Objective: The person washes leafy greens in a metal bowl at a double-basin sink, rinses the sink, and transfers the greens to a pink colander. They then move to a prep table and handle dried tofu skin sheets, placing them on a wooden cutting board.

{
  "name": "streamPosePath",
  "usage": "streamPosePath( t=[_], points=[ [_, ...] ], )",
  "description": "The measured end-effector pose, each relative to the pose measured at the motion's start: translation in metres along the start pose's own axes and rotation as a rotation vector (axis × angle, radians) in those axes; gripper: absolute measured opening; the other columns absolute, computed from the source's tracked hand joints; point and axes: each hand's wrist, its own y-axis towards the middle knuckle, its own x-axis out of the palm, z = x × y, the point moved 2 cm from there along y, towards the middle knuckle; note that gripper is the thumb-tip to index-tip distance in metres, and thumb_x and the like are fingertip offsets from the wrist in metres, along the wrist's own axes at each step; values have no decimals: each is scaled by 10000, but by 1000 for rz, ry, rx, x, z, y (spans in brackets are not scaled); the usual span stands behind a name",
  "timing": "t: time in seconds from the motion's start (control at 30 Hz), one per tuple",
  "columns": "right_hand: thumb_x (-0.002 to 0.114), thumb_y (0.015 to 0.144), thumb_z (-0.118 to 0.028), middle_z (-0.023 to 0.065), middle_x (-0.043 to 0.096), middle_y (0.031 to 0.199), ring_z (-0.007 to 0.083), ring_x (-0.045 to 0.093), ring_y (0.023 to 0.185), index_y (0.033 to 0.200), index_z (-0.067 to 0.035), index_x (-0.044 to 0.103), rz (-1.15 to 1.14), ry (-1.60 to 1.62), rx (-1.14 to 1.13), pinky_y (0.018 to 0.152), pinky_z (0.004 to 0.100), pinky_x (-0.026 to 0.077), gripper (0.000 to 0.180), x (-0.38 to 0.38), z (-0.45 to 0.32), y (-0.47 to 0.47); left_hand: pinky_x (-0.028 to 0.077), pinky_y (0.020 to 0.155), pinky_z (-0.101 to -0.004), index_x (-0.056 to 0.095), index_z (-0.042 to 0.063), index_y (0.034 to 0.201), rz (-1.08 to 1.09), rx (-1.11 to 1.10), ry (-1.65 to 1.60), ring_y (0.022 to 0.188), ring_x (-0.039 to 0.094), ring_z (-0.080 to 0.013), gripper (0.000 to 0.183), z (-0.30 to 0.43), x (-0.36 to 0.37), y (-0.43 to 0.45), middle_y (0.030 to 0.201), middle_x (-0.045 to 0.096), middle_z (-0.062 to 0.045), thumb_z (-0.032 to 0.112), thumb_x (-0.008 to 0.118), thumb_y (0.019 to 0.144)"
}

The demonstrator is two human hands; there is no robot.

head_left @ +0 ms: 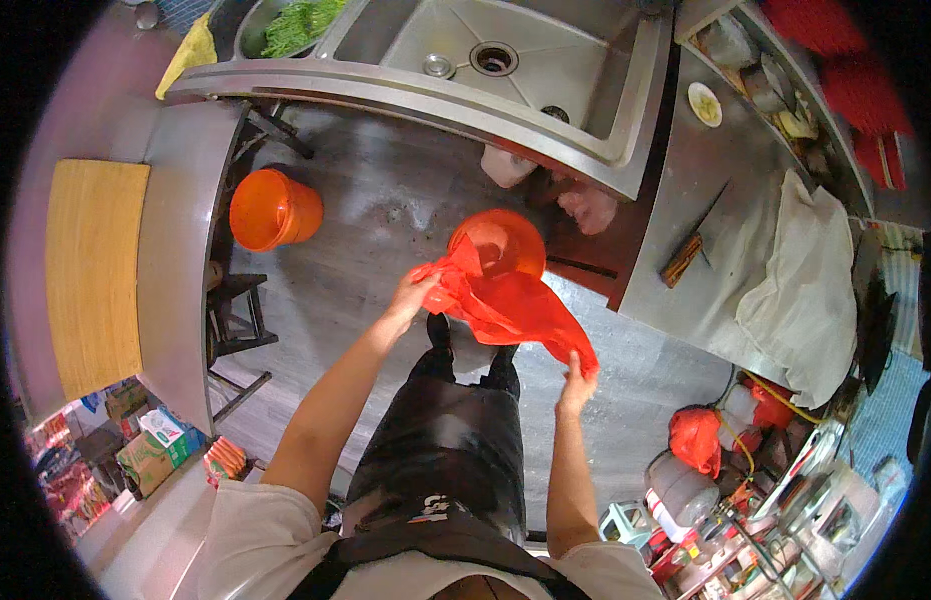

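Observation:
A thin red plastic bag (510, 307) stretches between my two hands at about waist height. My left hand (411, 298) grips its gathered end, fingers partly hidden by the folds. At the opposite end, my right hand (578, 386) pinches a corner of the plastic. Beyond the bag is an orange bucket (529, 236) on the floor, with its near part covered from sight by the red sheet. My black apron (443, 450) and dark shoes show below.
A steel sink (465, 37) runs across the far side. Another orange bucket (278, 210) stands left, near a dark stool (244, 315). On the right counter lie a knife (690, 247) and a white cloth (803, 292). A wooden board (97, 270) rests on the left table.

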Motion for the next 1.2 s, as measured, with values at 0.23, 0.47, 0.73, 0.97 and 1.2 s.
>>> streamPosePath(
  t=[0.23,0.47,0.73,0.97,1.2],
  points=[
    [618,825,-102,80,583,1028,174,574,896,1089,-7,518,245,219,-77,716,306,513,297,15,14,-12,390,924,-262,539,13,1156,-424,47,85,1024,538,-126,312,42,109,9,1089,605,-44,163,534,883],
    [637,806,-104,61,608,933,125,574,783,1100,-11,526,-45,50,-46,636,257,484,328,36,80,20,451,614,-297,641,47,889,476,68,56,672,553,-117,275,-5,-13,112,780,609,-18,295,629,770],
    [623,770,-481,14,620,815,126,525,597,1012,-131,581,134,111,447,467,258,351,428,99,184,122,415,767,-381,628,42,785,288,-205,699,787,576,-303,636,-131,-109,227,745,615,-142,629,384,786],
    [647,734,-132,130,510,1087,309,527,854,1075,-61,519,345,-670,-175,683,421,428,370,72,190,94,415,763,-381,586,57,629,195,-344,706,767,580,-302,715,-182,-82,225,726,612,-139,669,263,807],
    [544,706,-8,118,537,1150,291,513,1038,1109,-47,533,-584,-838,-737,870,389,393,405,219,148,71,418,769,-380,602,41,685,284,-278,712,812,584,-300,717,-189,-79,224,767,624,-144,651,255,829]
  ],
)
